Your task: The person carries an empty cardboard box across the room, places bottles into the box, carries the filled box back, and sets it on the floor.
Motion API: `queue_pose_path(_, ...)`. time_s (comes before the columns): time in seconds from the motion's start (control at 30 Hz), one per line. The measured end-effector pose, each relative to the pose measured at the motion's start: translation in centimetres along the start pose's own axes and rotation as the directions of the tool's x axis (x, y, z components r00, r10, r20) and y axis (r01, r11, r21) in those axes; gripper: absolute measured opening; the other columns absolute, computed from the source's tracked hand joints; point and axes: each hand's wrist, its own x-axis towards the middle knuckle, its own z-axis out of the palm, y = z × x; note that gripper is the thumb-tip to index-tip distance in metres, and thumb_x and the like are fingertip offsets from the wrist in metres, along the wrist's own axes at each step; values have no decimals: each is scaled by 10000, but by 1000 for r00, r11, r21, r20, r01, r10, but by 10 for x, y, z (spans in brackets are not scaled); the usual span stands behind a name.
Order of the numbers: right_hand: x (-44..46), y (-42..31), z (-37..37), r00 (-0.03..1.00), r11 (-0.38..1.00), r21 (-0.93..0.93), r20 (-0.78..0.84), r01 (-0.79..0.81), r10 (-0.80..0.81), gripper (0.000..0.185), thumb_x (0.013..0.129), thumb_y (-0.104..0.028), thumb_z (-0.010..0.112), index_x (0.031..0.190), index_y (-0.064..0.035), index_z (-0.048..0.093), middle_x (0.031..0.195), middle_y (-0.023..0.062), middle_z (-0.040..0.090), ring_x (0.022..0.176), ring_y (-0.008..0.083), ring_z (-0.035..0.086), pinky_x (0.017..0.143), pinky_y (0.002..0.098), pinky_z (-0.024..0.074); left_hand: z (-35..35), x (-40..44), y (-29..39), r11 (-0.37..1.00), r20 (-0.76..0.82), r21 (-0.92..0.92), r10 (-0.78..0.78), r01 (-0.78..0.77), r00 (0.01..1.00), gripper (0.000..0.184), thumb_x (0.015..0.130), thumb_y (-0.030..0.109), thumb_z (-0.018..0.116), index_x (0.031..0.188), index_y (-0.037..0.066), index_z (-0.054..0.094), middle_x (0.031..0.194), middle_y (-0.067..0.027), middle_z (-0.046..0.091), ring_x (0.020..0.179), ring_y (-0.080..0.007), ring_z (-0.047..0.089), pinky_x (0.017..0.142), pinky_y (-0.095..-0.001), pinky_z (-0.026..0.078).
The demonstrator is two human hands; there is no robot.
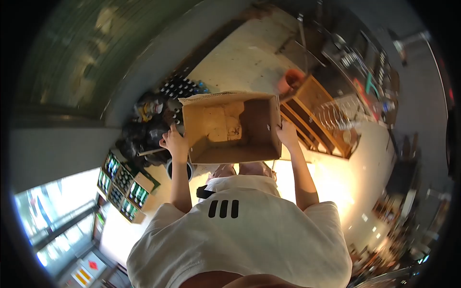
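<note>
An open cardboard box [223, 153] is in front of my body, above my legs, its opening facing up toward me. Its inside shows brown stains and a dark shadow on the right. My right hand [287, 135] grips the box's right edge with bent fingers. Beside the box's left wall is my left hand [175, 144], its fingers apart and pointing away from the cardboard. Whether its palm side touches the wall, I cannot tell.
Dark bottles [180, 87] stand in rows behind the box, with black bags [146, 137] at left. Crates of bottles [124, 185] are at lower left. On the right are a wooden slatted crate [314, 117], a reddish bucket [291, 81] and a wire rack [336, 113].
</note>
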Motion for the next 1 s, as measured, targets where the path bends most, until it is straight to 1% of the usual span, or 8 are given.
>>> queue_pose_path(0.07, -43, 29, -9, 993, 992, 55, -31, -112, 113, 235, 785, -155, 551, 929, 30, 560, 797, 260, 606, 796, 424, 583, 721, 474, 463, 14, -8, 3, 988, -62, -36, 148, -150, 987, 304, 713, 364, 670, 832, 85, 648, 738, -85, 637, 894, -279, 537, 830, -474, 276)
queue_pose_path(0.13, -79, 41, -30, 973, 971, 103, -63, -215, 222, 237, 781, -148, 549, 949, 17, 564, 808, 257, 609, 807, 424, 584, 728, 473, 463, 7, -11, 25, 950, -35, 15, 314, -313, 949, 224, 729, 345, 681, 738, 125, 641, 632, -12, 609, 782, -259, 554, 730, -438, 299)
queue_pose_path(0.33, -209, 89, -51, 839, 815, 405, -176, -414, 514, 282, 767, -120, 544, 1019, -12, 612, 905, 242, 623, 881, 404, 584, 774, 424, 458, 28, -46, 96, 689, 17, -15, 725, -725, 689, 181, 777, 242, 650, 880, 93, 636, 593, -77, 553, 635, -273, 523, 694, -414, 320)
queue_pose_path(0.37, -228, 96, -55, 795, 778, 432, -194, -457, 575, 283, 766, -119, 546, 1019, -14, 612, 898, 240, 625, 876, 399, 587, 771, 422, 459, 37, -48, 114, 739, 172, -188, 674, -647, 719, 171, 794, 230, 569, 857, 87, 638, 721, -112, 610, 825, -285, 562, 839, -460, 288)
queue_pose_path(0.6, -370, 165, -64, 409, 495, 588, -285, -640, 867, 274, 834, -166, 543, 1036, 10, 598, 870, 218, 642, 817, 345, 630, 729, 384, 476, 38, -172, 260, 362, 189, -287, 929, -887, 318, 170, 853, 174, 515, 852, 14, 575, 833, -157, 594, 809, -328, 555, 860, -452, 299)
queue_pose_path(0.67, -414, 190, -56, 283, 467, 610, -378, -640, 881, 264, 844, -179, 533, 1016, 10, 601, 845, 227, 634, 810, 350, 627, 715, 388, 475, 49, -221, 302, 280, 231, -315, 949, -907, 213, 188, 859, 178, 510, 861, 5, 583, 854, -164, 592, 832, -323, 554, 866, -440, 295)
queue_pose_path(0.73, -472, 207, -55, 141, 399, 680, -403, -615, 904, 264, 856, -192, 521, 1023, 1, 588, 846, 239, 623, 820, 363, 621, 708, 393, 473, 65, -289, 332, 143, 93, -358, 989, -923, 117, 189, 860, 167, 506, 878, -1, 591, 852, -168, 593, 860, -318, 549, 860, -425, 294)
queue_pose_path(1.0, -631, 212, -65, -201, 175, 781, -359, -599, 911, 291, 821, -192, 595, 1034, 2, 554, 848, 223, 632, 811, 367, 614, 718, 389, 478, 77, -479, 418, -137, 106, -454, 973, -880, -206, 211, 853, 187, 526, 845, -7, 611, 804, -181, 593, 811, -327, 558, 815, -416, 305)
